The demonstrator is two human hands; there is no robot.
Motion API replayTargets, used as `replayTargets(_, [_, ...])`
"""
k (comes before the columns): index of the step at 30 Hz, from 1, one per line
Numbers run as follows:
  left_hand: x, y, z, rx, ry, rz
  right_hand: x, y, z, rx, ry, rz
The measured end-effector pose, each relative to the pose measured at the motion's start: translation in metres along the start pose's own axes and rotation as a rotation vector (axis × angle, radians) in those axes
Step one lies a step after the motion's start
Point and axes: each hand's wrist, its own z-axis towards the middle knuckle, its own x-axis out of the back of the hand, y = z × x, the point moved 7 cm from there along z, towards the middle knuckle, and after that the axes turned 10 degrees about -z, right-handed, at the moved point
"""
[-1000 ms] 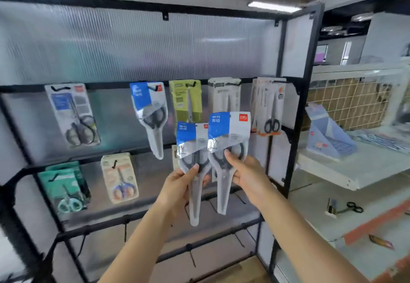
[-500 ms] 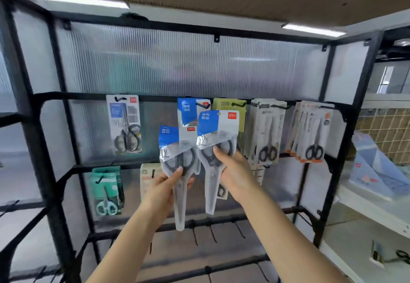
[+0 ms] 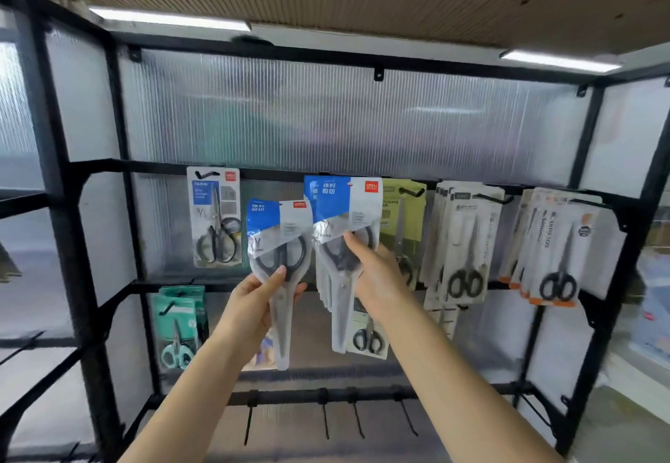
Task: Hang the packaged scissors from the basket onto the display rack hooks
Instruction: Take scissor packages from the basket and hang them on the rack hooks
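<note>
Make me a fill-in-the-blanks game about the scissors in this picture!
1. The left hand grips a scissors pack with a ____ top.
2. The right hand lifts its pack toward the ____ rail.
3. The hooks on the bottom rail hold ____.

Missing words: blue; top; nothing

**Top rail crowded, bottom rail open**

The landmark is the top rail [image 3: 282, 172] of the display rack. Hanging from it, packs fill nearly the whole run: a white-carded pair [image 3: 214, 216] at its left, a blue-headed stack [image 3: 344, 205] at its middle, a green pack [image 3: 404, 223] and two thick white stacks [image 3: 467, 241] rightward. Between the white-carded pair and the blue stack a narrow gap shows. Far below the rail, four bare hooks [image 3: 340, 415] leave open room
</note>
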Motion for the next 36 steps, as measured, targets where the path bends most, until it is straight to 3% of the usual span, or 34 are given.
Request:
replayTargets(5, [0.009, -0.004, 0.004, -0.006, 0.029, 0.031, 0.007, 0.019, 0.003, -0.081, 0.019, 0.000])
replayTargets(21, [0.011, -0.010, 0.016, -0.006, 0.042, 0.040, 0.014, 0.006, 0.002, -0.100, 0.181, -0.076])
replayTargets(27, [0.009, -0.006, 0.016, -0.012, 0.022, 0.043, 0.013, -0.014, 0.002, 0.023, 0.235, -0.045])
replayTargets(36, [0.013, -0.005, 0.015, -0.006, 0.017, 0.034, 0.019, -0.024, 0.005, 0.082, 0.252, -0.184])
